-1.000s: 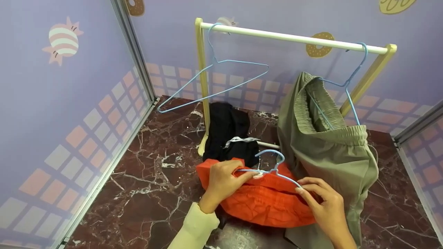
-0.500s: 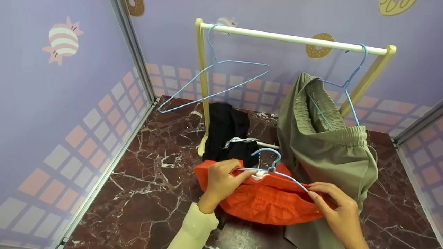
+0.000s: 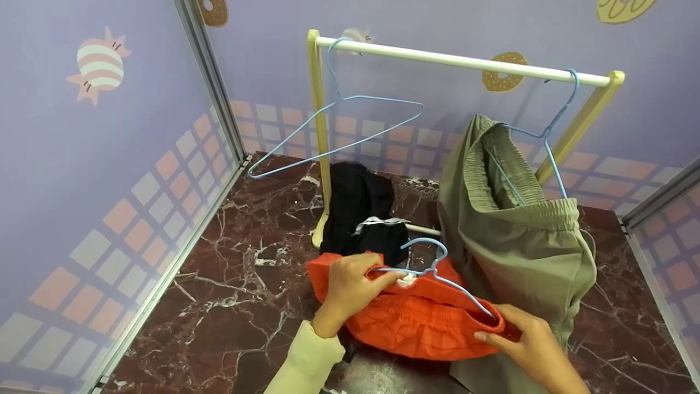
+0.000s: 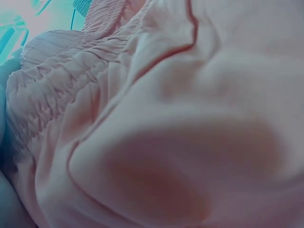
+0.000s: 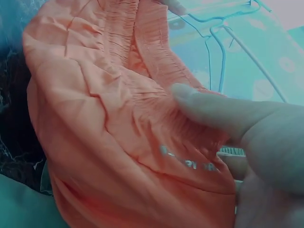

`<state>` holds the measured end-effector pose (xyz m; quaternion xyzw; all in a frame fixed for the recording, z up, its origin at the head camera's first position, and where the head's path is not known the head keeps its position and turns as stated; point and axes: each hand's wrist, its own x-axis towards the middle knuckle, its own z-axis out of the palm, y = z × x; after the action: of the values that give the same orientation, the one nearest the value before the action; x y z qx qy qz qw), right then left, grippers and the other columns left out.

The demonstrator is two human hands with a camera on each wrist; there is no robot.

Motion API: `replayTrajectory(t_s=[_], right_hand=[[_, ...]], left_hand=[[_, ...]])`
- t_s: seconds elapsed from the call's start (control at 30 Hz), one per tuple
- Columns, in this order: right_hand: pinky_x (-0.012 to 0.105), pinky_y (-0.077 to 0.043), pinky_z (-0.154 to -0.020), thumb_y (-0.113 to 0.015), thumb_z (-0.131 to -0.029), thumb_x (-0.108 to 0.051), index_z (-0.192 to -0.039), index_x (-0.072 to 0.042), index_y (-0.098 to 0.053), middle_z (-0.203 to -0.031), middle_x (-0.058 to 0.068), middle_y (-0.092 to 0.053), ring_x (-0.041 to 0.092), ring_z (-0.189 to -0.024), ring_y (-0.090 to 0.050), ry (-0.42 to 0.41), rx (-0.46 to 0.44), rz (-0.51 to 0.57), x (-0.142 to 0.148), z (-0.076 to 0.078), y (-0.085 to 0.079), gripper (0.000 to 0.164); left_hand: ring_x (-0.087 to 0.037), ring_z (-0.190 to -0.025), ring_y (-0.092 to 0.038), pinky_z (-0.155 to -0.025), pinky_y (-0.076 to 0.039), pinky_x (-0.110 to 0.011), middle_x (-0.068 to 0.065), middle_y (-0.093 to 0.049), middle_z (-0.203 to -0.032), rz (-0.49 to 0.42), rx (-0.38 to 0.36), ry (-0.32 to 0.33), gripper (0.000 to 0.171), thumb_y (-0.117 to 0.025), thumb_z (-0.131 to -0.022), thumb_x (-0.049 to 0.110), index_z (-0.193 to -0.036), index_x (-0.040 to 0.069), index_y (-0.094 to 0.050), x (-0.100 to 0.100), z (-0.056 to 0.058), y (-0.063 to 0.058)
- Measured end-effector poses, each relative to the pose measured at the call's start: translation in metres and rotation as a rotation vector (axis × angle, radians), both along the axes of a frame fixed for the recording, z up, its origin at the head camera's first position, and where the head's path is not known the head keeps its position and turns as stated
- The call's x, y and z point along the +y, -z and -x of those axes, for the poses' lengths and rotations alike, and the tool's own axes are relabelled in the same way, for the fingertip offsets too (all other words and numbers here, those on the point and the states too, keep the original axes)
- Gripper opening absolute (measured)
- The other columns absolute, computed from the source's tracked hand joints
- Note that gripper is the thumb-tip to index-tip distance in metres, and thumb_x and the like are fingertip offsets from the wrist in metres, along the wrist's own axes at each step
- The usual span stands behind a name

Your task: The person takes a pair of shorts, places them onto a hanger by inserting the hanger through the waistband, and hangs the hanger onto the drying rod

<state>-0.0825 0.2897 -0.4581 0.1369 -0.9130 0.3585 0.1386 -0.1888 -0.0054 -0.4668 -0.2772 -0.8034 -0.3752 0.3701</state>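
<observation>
Orange elastic-waist pants (image 3: 421,328) are held up by both hands in the head view, their leg ends out of sight. A blue wire hanger (image 3: 436,266) lies along the waistband opening, its hook sticking up and its right arm inside the waist. My left hand (image 3: 353,282) grips the waistband's left side together with the hanger. At the other end my right hand (image 3: 528,339) pinches the waistband, thumb on the outside. The right wrist view shows that right hand (image 5: 270,137) on the gathered waist beside small pale print. Orange fabric (image 4: 180,95) fills most of the left wrist view.
Behind stands a clothes rack (image 3: 459,57). A bare blue hanger (image 3: 339,98) hangs at its left, and olive pants (image 3: 525,246) hang on another hanger at its right. Black clothing (image 3: 358,202) lies by the left post on the marble-patterned floor (image 3: 219,306).
My right hand has moved right and down, from the hanger's arm to the waistband's right end. That end now surrounds the hanger's right arm. The left hand stays nearly in place.
</observation>
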Motion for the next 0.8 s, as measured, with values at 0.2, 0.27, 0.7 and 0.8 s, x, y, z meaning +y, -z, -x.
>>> replayTrajectory(t_s=[0.2, 0.27, 0.7, 0.8], right_hand=[[0.005, -0.042, -0.070, -0.080, -0.067, -0.027, -0.098, -0.029, -0.068, -0.088, -0.015, -0.068, -0.003, -0.079, -0.061, 0.005, -0.091, -0.075, 0.0025, -0.0042, 0.0047, 0.034], [0.008, -0.043, -0.066, -0.078, -0.069, -0.028, -0.097, -0.028, -0.068, -0.084, -0.014, -0.068, -0.004, -0.074, -0.060, -0.010, -0.116, -0.093, 0.0035, -0.0053, 0.0068, 0.030], [0.019, -0.042, -0.052, -0.065, -0.084, -0.018, -0.075, -0.019, -0.061, -0.063, -0.015, -0.051, -0.005, -0.057, -0.047, -0.182, -0.306, 0.031, 0.0052, -0.0084, 0.0082, 0.010], [0.018, -0.038, -0.047, -0.065, -0.084, -0.017, -0.063, -0.017, -0.056, -0.056, -0.018, -0.041, -0.006, -0.050, -0.041, -0.146, -0.315, 0.046, 0.0065, -0.0089, 0.0082, 0.022]], left_hand=[[0.000, -0.045, -0.021, -0.047, -0.015, -0.014, 0.010, -0.029, -0.049, 0.011, -0.006, 0.047, 0.045, -0.073, -0.068, 0.051, -0.056, 0.019, -0.044, -0.0029, 0.0002, 0.0002], [0.001, -0.045, -0.023, -0.048, -0.016, -0.013, 0.010, -0.030, -0.049, 0.011, -0.005, 0.078, 0.045, -0.073, -0.067, 0.051, -0.056, 0.019, -0.044, -0.0041, 0.0005, 0.0004], [0.003, -0.047, -0.029, -0.048, -0.021, -0.012, 0.011, -0.039, -0.051, 0.003, 0.001, 0.166, 0.039, -0.074, -0.069, 0.048, -0.057, 0.020, -0.049, -0.0048, 0.0013, -0.0013], [0.004, -0.049, -0.031, -0.049, -0.022, -0.011, 0.012, -0.041, -0.053, 0.010, -0.024, 0.165, 0.037, -0.073, -0.071, 0.049, -0.059, 0.021, -0.052, -0.0045, 0.0009, -0.0033]])
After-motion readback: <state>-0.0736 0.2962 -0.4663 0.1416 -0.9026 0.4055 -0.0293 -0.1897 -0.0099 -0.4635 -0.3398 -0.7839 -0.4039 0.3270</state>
